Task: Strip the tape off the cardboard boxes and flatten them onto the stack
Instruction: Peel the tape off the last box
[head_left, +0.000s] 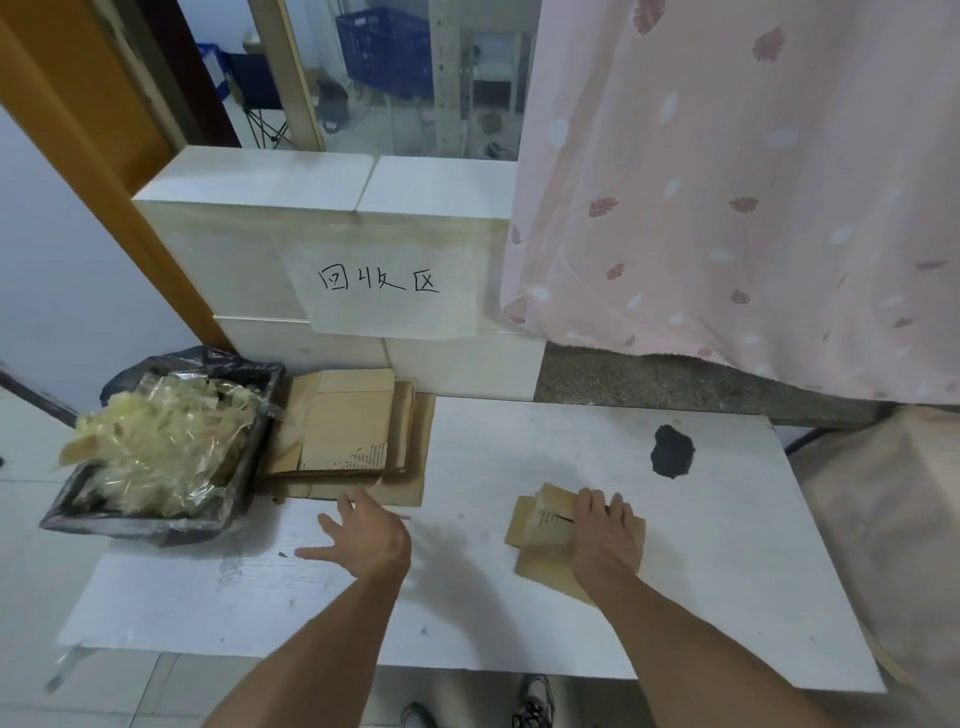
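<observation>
Right hand (602, 535): palm down, fingers straight, pressing small flattened brown cardboard box (545, 530) onto white table (519, 623), gripping nothing.
Left hand (366, 535): fingers spread wide, holding nothing, near brown flattened cardboard stack (353, 431).

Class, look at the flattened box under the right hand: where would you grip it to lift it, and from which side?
Probably pinch the left edge of the flattened box from the left. It lies flat on the table, and the right hand presses its right part, leaving that edge free.

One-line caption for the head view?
Right hand presses a small box flat; left hand hovers open near the stack.
</observation>
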